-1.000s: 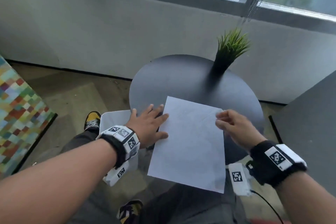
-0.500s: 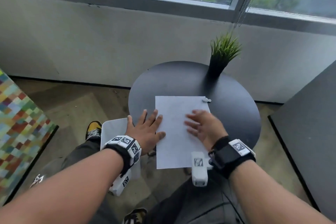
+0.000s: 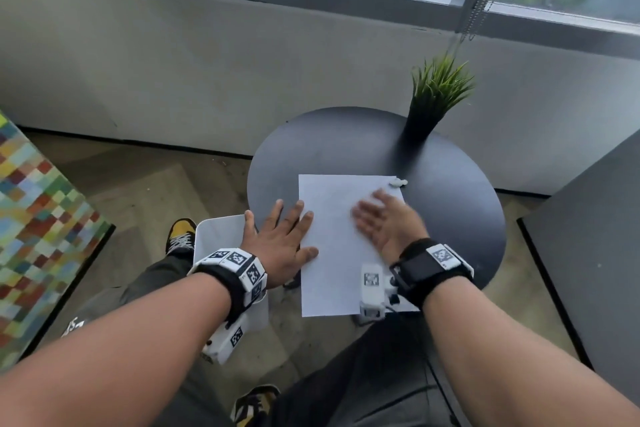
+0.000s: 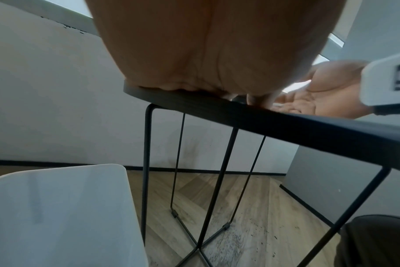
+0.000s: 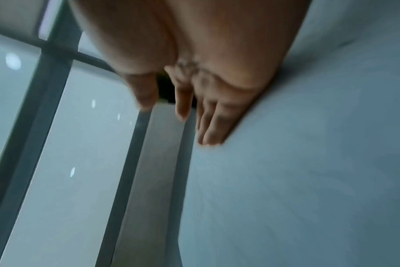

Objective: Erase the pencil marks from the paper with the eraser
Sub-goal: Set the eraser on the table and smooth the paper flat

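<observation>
From the head view, the paper [image 3: 337,246] lies on the round black table [image 3: 450,218], the left hand [image 3: 280,243] flat with fingers spread on its left edge, the right hand [image 3: 388,222] flat on it, and the small white eraser [image 3: 397,181] at its far right corner. The left wrist view shows the left palm resting on the table rim [image 4: 217,106]. The right wrist view, blurred, shows the right fingers [image 5: 208,122] straight and close together.

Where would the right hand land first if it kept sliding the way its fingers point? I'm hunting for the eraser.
Probably the paper's left part, then the left hand; the small white eraser lies off that line.
</observation>
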The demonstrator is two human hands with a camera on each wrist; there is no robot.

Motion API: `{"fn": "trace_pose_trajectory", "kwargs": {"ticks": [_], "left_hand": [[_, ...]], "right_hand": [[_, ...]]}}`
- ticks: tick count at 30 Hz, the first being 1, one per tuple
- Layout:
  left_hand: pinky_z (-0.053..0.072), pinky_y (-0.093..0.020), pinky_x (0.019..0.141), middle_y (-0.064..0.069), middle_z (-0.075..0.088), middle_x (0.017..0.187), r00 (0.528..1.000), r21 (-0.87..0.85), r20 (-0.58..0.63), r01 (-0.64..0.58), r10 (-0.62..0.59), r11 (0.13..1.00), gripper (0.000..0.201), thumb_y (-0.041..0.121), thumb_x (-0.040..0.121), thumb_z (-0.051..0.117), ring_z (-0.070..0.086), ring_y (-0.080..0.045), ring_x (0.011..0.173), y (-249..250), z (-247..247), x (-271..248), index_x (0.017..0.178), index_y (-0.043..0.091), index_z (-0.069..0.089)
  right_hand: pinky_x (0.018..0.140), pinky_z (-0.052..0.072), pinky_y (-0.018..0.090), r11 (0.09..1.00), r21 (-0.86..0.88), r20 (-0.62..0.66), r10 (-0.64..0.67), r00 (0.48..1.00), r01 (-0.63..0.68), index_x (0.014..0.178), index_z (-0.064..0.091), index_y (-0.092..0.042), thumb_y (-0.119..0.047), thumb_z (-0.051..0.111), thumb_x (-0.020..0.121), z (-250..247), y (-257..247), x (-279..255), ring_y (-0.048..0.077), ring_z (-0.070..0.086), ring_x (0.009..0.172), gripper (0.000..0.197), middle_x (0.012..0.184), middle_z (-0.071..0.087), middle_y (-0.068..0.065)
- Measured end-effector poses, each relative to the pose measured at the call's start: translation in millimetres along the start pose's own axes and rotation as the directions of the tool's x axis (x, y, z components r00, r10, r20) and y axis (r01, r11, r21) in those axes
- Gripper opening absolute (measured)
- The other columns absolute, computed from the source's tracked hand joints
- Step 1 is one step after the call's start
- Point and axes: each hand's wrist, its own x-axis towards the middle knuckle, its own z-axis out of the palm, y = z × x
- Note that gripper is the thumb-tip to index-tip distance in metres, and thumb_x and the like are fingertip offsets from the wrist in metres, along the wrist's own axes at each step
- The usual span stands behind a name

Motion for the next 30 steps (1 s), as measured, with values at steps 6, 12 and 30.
{"fn": "trace_pose_trajectory", "kwargs": {"ticks": [6, 12, 30], "left_hand": [[-0.013, -0.068, 0.117, 0.016, -0.022, 0.166, 1.0, -0.022, -0.027, -0.017, 0.017, 1.0, 0.06, 0.048, 0.107, 0.018, -0.024, -0.017, 0.153, -2.8, -1.2, -0.8, 0.16, 0.037, -0.008], [-0.007, -0.066, 0.119, 0.018, -0.012, 0.168, 0.997, -0.019, -0.074, -0.022, 0.02, 1.0, 0.056, 0.039, 0.108, 0.022, -0.015, -0.015, 0.155, -5.3, -4.1, -2.1, 0.161, 0.038, 0.004], [-0.014, -0.063, 0.119, 0.019, -0.011, 0.168, 0.994, -0.111, -0.11, -0.01, -0.002, 0.994, 0.061, 0.042, 0.107, 0.028, -0.018, -0.011, 0.154, -7.2, 1.2, 1.7, 0.162, 0.032, 0.003]], "right_hand": [[0.072, 0.051, 0.035, 0.962, -0.219, 0.043, -0.154, 0.987, 0.16, 0.099, 0.056, -0.016, -0.031, 0.053, 0.098, 20.0, -1.4, -31.1, 0.026, 0.066, 0.085, 0.016, 0.103, 0.065, 0.013], [0.09, 0.052, 0.045, 0.902, -0.43, 0.331, 0.178, 0.927, -0.02, 0.109, 0.059, -0.01, -0.03, 0.057, 0.097, 26.4, 46.1, -75.8, 0.034, 0.07, 0.097, 0.024, 0.11, 0.07, 0.015], [0.071, 0.057, 0.038, 0.979, -0.192, 0.102, 0.087, 0.991, -0.067, 0.139, 0.036, -0.019, -0.052, 0.052, 0.094, 56.5, 17.3, 3.8, 0.03, 0.071, 0.086, 0.058, 0.11, 0.067, 0.017]]}}
